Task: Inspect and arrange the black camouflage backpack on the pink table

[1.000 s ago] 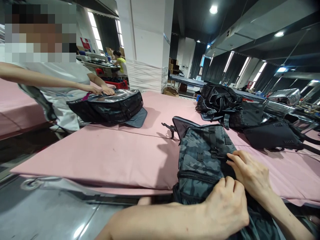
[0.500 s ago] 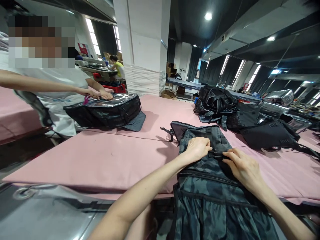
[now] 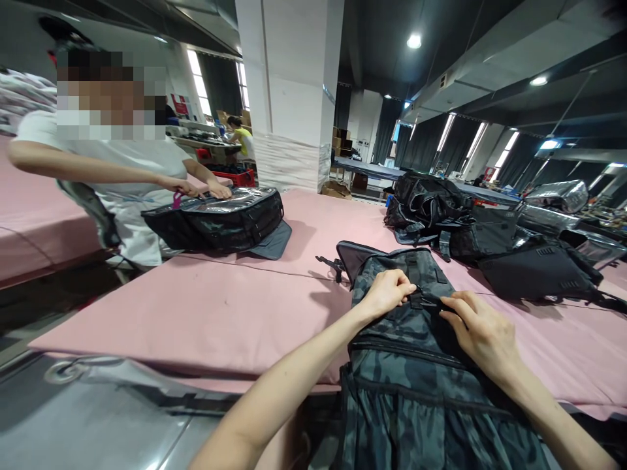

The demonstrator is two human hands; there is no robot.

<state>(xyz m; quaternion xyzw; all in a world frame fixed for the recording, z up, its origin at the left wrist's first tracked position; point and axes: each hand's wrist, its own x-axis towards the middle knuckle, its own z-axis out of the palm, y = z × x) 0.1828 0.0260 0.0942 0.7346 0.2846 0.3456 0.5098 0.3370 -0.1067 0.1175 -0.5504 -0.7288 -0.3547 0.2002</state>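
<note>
A dark camouflage backpack (image 3: 392, 365) lies in front of me, its lower end hanging over the table's near edge. My left hand (image 3: 389, 294) is closed in a pinch on black webbing across the upper part of the bag. Just to its right, my right hand (image 3: 482, 326) has thumb and forefinger pinched together over the same part. A thin, faintly shiny piece shows between the two hands, too small to name. At the bag's far end a dark flap (image 3: 350, 258) is folded out, and a strap with a buckle (image 3: 330, 266) sticks out to the left.
The pink-covered table (image 3: 196, 307) extends left and ahead. Across it, a co-worker (image 3: 142, 163) handles another black bag (image 3: 220, 225). More black bags (image 3: 426, 202) and silvery lined ones (image 3: 558, 196) are piled at right. A white pillar (image 3: 294, 85) rises behind the table.
The view has turned slightly left, so the surroundings sit farther right. Both my hands stay pinched at the same part of the backpack, with little movement.
</note>
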